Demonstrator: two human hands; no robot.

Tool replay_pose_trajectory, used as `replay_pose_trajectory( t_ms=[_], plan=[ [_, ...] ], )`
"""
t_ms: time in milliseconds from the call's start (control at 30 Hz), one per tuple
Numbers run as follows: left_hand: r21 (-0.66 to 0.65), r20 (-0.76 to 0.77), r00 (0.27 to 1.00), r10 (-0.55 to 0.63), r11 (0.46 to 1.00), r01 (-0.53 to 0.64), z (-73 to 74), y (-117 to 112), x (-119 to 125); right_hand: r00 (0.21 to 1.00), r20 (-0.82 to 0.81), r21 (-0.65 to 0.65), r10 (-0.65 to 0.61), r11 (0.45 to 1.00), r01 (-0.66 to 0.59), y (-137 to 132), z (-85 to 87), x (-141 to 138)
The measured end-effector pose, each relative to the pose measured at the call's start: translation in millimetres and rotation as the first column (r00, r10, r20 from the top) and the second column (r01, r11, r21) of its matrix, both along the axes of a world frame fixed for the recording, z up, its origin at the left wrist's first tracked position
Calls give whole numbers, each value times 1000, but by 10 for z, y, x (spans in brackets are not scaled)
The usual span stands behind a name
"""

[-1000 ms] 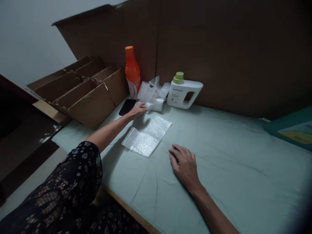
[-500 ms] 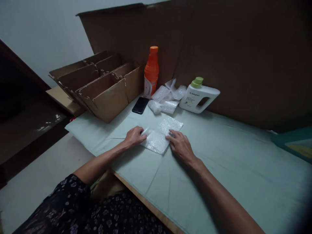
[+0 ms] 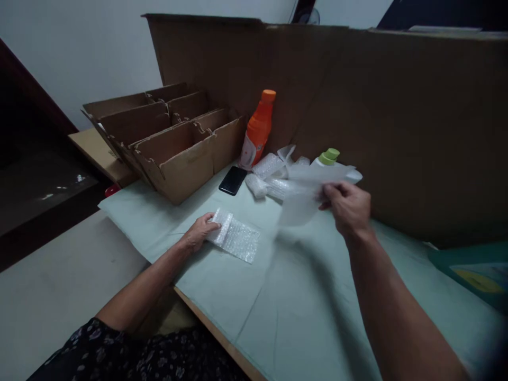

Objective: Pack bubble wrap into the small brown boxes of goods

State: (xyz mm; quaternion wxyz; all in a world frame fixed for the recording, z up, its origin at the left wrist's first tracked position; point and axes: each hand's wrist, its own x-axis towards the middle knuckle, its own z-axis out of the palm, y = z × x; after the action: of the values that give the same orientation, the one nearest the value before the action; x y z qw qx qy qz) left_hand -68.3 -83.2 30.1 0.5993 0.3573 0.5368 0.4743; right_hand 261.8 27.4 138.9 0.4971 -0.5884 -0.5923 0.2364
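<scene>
Left hand (image 3: 198,233), center-left of frame, clamped on left end of bubble wrap piece (image 3: 243,242), which lies on green cloth (image 3: 309,323). Right hand (image 3: 351,209), right of center, pinching blurred translucent sheet (image 3: 298,207) in air. Hands well apart. Sheet overlaps white bottle (image 3: 330,155) and wrap pile (image 3: 269,166) in view; contact can't tell. Handling: light left pinch, bubbles uncrushed; right grip firm near edge, sheet lifted clear of bottle, no snagging pile.
</scene>
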Motion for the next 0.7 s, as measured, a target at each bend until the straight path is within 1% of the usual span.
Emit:
replay_pose_trajectory(
  t_ms=[67,100,133,167,200,233,300,367,433,500,567,633,700],
  plan=[
    [-5,25,1000,-10,1000,10,11,5,0,998,20,12,-65,998,65,451,114,-46],
    [-6,33,999,-14,1000,14,15,5,-3,995,17,26,-97,995,97,623,153,-56],
    [-6,39,999,-15,1000,15,17,2,-7,992,8,45,-126,991,126,742,172,-60],
    [-3,43,999,-14,1000,14,17,-4,-12,989,5,65,-146,987,145,796,164,-59],
    [2,45,999,-13,1000,13,14,-12,-17,990,12,81,-143,987,141,784,124,-56],
    [7,45,999,-15,1000,15,10,-23,-21,993,30,90,-116,990,113,708,50,-55],
    [17,34,999,-28,999,28,4,-45,-26,996,84,75,-12,997,6,403,-192,-60],
    [26,4,998,-59,998,59,16,-58,-14,988,130,41,83,995,-89,-3,-514,-75],
    [46,-44,993,-110,993,112,71,-36,37,980,149,10,132,991,-135,-380,-841,-85],
    [89,-107,979,-174,979,184,198,62,155,978,154,-1,141,990,-143,-639,-1110,-77],
    [154,-184,952,-243,950,272,419,274,350,981,154,9,120,992,-123,-761,-1296,-54],
    [229,-280,914,-293,905,360,730,609,607,983,157,33,92,995,-99,-789,-1409,-29],
    [295,-393,872,-293,858,421,1078,1020,890,983,167,57,82,994,-93,-787,-1478,-12]
  ],
)
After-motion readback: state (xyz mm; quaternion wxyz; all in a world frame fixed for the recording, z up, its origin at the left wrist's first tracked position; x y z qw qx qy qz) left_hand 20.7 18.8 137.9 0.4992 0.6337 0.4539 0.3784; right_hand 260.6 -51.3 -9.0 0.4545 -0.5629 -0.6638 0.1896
